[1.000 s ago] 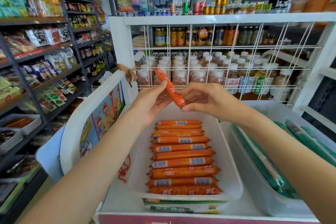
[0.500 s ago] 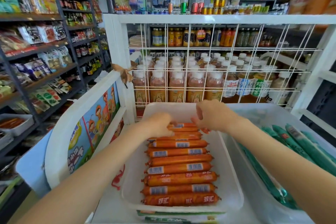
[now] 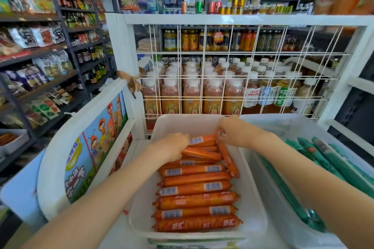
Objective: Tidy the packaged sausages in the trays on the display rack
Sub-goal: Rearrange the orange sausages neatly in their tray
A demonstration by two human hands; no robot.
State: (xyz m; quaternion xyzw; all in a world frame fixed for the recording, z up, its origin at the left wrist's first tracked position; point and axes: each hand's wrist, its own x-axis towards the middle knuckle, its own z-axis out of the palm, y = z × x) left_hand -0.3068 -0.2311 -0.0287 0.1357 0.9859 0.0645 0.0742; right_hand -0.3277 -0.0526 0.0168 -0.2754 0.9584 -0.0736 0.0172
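Both hands dropped from mid-air into the white tray (image 3: 141, 198), and the left hand (image 3: 175, 144) and right hand (image 3: 230, 132) now pinch the ends of one orange sausage (image 3: 202, 140) at the far end of the row. One stray sausage (image 3: 227, 158) lies crosswise along the right wall, so a careless shove could knock the neat stack crooked. Green sausages (image 3: 323, 159) in the next tray crowd the right forearm, and the wire grid (image 3: 232, 70) blocks reach beyond.

The white display rack (image 3: 242, 20) has a wire-grid back and carries two white trays side by side on its shelf. The left tray (image 3: 139, 204) holds stacked orange sausages (image 3: 194, 200). The right tray (image 3: 283, 218) holds long green sausages (image 3: 332, 159).
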